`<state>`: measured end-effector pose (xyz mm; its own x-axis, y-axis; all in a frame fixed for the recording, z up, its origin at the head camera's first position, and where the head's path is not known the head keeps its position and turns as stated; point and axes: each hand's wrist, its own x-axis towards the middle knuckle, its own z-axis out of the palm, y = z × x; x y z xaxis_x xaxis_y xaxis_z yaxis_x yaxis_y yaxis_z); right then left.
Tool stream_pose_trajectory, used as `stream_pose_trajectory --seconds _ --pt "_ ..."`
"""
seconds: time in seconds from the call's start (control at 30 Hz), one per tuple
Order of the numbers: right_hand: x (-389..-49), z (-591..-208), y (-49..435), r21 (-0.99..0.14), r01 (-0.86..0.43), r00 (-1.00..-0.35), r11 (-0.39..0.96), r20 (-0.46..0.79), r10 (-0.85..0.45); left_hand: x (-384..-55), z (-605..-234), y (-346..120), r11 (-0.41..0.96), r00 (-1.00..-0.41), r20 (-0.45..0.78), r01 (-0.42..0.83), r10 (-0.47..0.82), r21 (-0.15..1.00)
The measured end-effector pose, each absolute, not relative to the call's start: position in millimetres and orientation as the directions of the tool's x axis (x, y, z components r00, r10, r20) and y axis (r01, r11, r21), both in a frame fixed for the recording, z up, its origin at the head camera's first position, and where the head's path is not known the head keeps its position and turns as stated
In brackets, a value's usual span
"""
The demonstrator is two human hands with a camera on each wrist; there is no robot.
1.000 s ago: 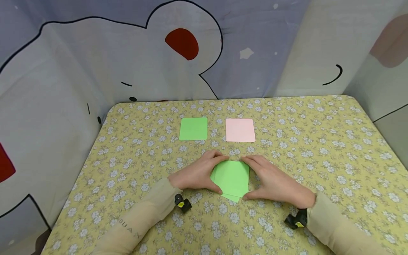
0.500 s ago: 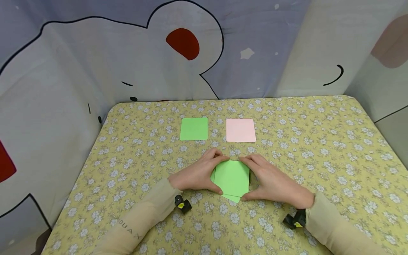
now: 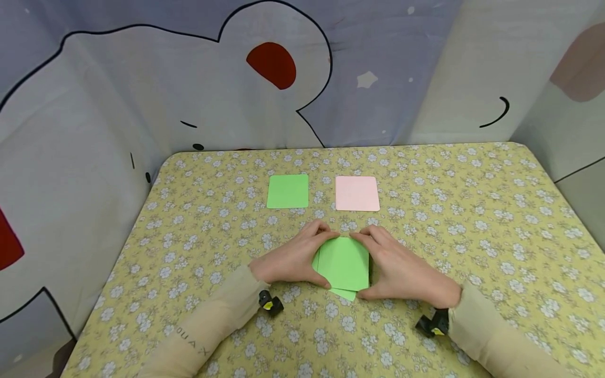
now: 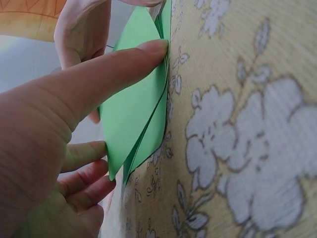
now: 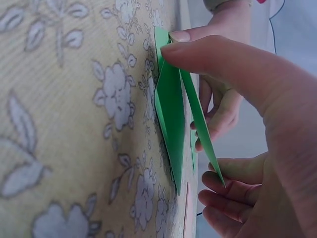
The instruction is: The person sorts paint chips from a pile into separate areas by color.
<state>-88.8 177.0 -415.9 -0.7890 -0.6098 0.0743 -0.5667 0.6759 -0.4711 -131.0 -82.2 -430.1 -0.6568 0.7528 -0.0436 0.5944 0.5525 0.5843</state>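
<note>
From the head view, a folded green sheet (image 3: 343, 263) is held on the flowered table (image 3: 472, 220) between the left hand (image 3: 293, 257) and right hand (image 3: 402, 270), below a green card (image 3: 287, 191) and a pink card (image 3: 356, 193). From the left wrist, the sheet's edge (image 4: 138, 114) is pinched by a thumb. From the right wrist, its layers (image 5: 176, 124) are seen lifted and pinched. A fold is judged in progress; aligned edges and a firm crease are called for.

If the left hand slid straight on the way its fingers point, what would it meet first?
The left hand points forward and to the right, across the folded green paper. It would probably meet the right hand's fingertips first; the pink sheet lies farther on.
</note>
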Motion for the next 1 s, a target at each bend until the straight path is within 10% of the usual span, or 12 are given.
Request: stream_pose_trajectory --seconds 1.0 --pt "-109 -406 176 -0.480 -0.574 -0.797 0.663 0.140 -0.588 -136 -418 -88 0.572 -0.696 0.011 0.598 0.718 0.561"
